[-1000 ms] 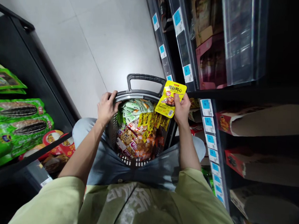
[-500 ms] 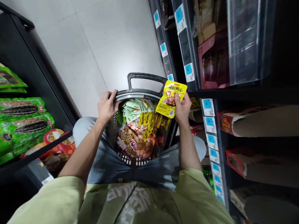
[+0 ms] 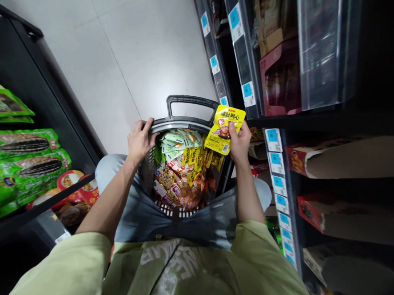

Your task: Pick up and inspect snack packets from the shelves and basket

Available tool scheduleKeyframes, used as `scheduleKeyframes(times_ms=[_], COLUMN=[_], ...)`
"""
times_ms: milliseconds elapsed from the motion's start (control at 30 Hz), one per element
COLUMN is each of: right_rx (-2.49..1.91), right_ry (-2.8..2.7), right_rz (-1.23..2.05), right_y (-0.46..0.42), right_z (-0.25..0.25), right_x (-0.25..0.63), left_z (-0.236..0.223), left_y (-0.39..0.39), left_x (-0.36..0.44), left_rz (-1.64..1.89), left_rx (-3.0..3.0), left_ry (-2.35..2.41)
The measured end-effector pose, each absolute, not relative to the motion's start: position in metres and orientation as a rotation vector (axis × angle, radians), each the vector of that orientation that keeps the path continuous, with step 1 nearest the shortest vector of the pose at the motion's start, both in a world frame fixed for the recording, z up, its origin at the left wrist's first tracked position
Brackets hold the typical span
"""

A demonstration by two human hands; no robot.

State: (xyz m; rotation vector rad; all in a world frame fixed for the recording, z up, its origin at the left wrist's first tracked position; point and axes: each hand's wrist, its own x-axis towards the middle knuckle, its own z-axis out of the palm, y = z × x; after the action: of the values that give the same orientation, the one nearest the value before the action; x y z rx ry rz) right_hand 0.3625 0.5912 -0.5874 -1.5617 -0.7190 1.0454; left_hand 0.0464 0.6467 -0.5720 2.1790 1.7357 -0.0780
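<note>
In the head view, a dark shopping basket is sitting mid-frame between the person's knees, its handle jutting toward the top. Packets are filling much of it: pale green packets are lying near the far rim, small yellow packets are bunching right of centre, and brown-and-orange packets are resting toward the near side.

The left hand is clamping the basket's rim at its upper left, thumb reaching toward the inside. The right hand is pinching a yellow pouch with its thumb pressing on the printed front; the pouch is tilting over the basket's upper-right rim, and I cannot tell whether it is touching that rim.

Pale floor is opening out across the upper centre. A dark shelf edge with a column of price labels is running down the right, near the right forearm. At the left, another dark shelf is slanting toward the person's knee, with green bags lying on it, well apart from the left hand.
</note>
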Motion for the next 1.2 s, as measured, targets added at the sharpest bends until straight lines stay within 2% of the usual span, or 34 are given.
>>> scheduleKeyframes(times_ms=[1200], right_rx=[-1.567], right_ry=[-0.742], right_rz=[1.08], right_y=[0.59], right_z=[-0.586], right_x=[0.3634], left_z=[-0.5734], left_y=[0.6469], left_x=[0.0462], left_rz=[-0.08], left_rx=[2.128], left_ry=[1.735])
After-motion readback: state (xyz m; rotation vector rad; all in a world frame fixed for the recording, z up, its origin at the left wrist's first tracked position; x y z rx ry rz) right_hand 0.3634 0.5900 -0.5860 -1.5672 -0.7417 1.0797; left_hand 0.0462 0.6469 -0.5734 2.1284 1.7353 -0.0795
